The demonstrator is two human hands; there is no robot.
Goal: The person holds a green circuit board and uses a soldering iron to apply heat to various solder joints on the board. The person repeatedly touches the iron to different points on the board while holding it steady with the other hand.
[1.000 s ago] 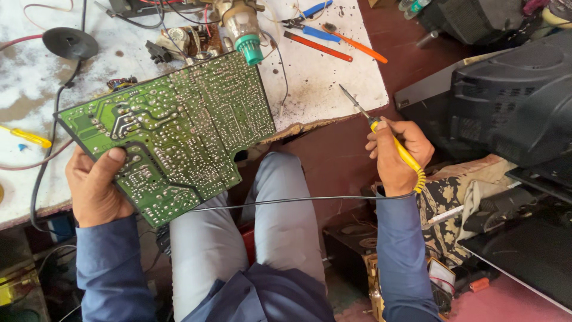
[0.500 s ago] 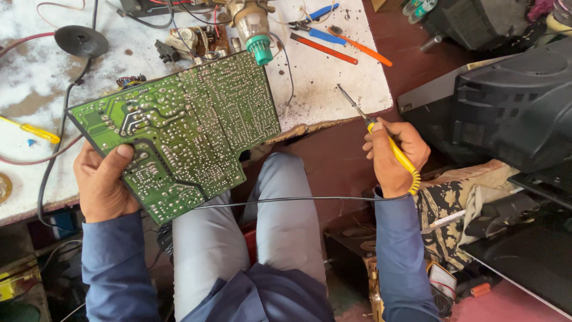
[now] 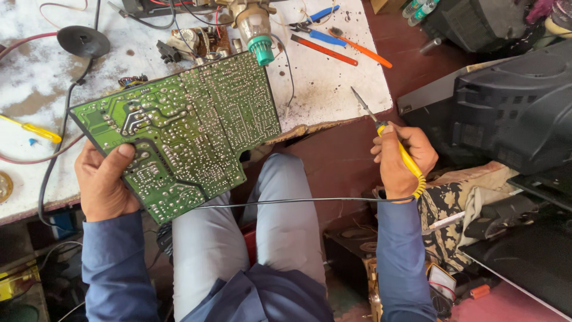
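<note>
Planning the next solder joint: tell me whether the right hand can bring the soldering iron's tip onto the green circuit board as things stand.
Probably yes. The right hand holds the soldering iron with its tip pointing toward the green circuit board, which the left hand holds solder side up. Only open space lies between them.

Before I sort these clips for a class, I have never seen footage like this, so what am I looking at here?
There is one picture, taken by a camera on a person's head, looking down at their own two hands and lap. No machine is involved. The left hand grips the corner of a large green circuit board, solder side up, tilted over the edge of a white workbench. The right hand holds a yellow-handled soldering iron off to the side, its tip in the air, away from the board; its black cord crosses the knees. On the bench lie orange and blue hand tools, wires and a yellow screwdriver. A dark television casing sits at right.
</note>
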